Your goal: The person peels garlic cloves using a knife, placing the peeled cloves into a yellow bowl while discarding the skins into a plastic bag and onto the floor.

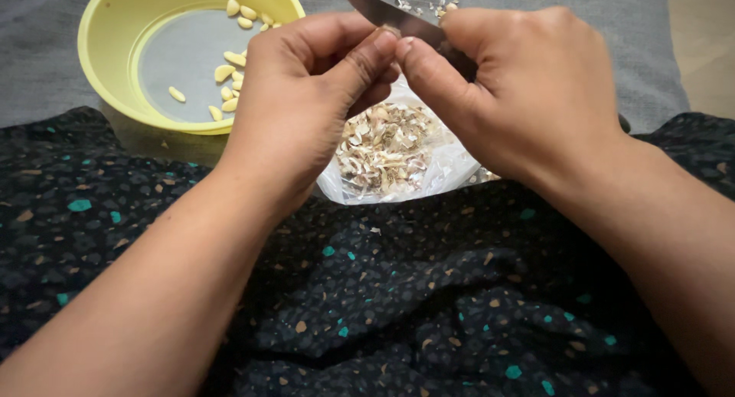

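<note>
Dark patterned cloth [398, 305] lies nearest. Beyond it, right hand [528, 91] grip clamped on knife [387, 14]; left hand [306, 98] fingertips pinched together at the blade, above bag of peelings [387, 152]. Yellow bowl [115, 52] left of bag.

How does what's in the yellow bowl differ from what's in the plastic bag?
The bowl holds a few whole, smooth, pale yellow cloves, scattered apart. The bag holds a dense heap of thin, papery, beige-white peels. Both lie under the hands.
</note>
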